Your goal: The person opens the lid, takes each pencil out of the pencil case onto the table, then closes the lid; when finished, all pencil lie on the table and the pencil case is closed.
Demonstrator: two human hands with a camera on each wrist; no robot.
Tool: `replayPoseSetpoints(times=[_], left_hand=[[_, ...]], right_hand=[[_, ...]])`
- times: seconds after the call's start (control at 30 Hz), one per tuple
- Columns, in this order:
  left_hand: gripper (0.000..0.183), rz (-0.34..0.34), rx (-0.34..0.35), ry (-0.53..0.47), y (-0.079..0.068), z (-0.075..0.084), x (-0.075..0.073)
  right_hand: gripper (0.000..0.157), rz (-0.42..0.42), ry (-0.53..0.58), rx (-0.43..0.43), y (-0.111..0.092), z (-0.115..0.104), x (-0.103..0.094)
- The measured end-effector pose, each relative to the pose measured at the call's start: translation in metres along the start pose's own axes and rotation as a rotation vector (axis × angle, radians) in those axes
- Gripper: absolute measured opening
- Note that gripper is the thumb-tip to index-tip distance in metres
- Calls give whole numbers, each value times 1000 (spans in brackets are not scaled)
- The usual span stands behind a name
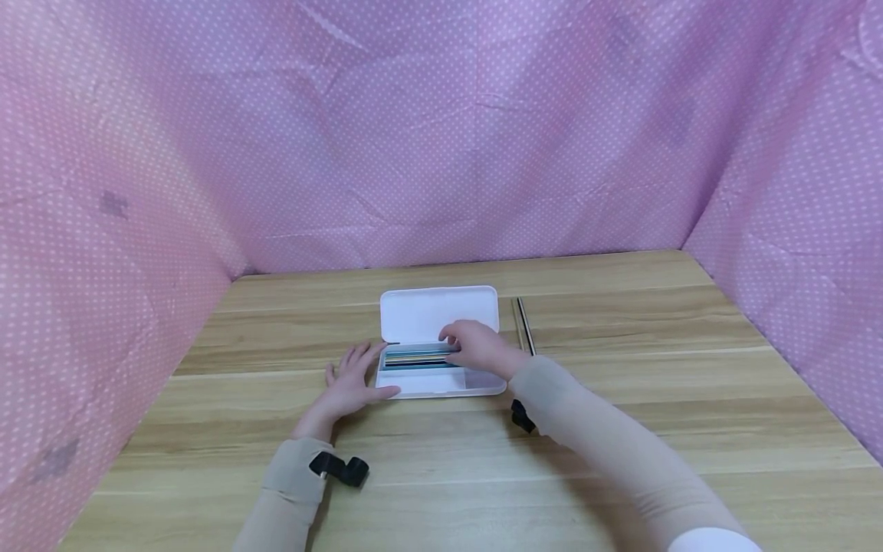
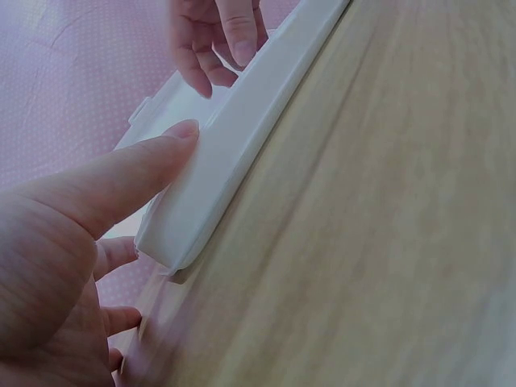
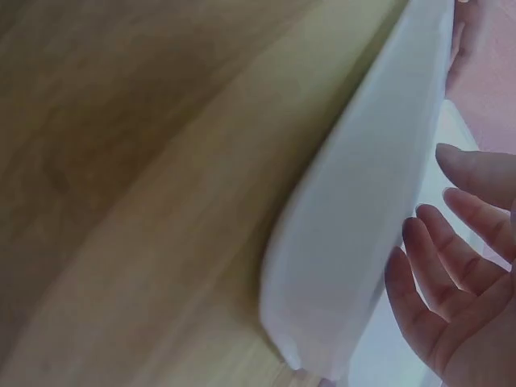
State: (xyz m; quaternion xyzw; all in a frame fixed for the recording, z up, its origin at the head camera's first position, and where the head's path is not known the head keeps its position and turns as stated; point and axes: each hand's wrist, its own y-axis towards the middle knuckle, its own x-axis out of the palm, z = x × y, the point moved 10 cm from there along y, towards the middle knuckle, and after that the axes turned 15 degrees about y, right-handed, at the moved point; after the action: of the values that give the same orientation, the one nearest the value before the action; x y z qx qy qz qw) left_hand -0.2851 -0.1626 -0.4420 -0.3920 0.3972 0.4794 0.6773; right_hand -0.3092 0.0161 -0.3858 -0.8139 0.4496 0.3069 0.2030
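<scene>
A white pencil case [image 1: 422, 382] lies on the table with its lid [image 1: 428, 313] laid back. Several pencils [image 1: 414, 359] in teal, yellow and dark colours lie side by side in its rear compartment. My left hand [image 1: 352, 386] is at the case's left end, fingers spread, its thumb resting on the front edge in the left wrist view. Over the right end of the pencils is my right hand [image 1: 479, 346], fingers loosely bent downward. In the right wrist view nothing shows between the fingers [image 3: 451, 250] of that hand.
Two slim pencils [image 1: 526, 326], one dark and one light, lie on the wooden table [image 1: 441, 475] just right of the case, partly behind my right wrist. Pink dotted cloth [image 1: 441, 138] hangs around the table's back and sides. Each wrist wears a black camera [image 1: 339, 468].
</scene>
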Motion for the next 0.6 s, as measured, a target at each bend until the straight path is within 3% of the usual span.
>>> replayPoseSetpoints(times=[0.6], left_hand=[[89,-1,5,-24,-1,0,0]], right_hand=[[20,-31,-163,-57,3,1,7]])
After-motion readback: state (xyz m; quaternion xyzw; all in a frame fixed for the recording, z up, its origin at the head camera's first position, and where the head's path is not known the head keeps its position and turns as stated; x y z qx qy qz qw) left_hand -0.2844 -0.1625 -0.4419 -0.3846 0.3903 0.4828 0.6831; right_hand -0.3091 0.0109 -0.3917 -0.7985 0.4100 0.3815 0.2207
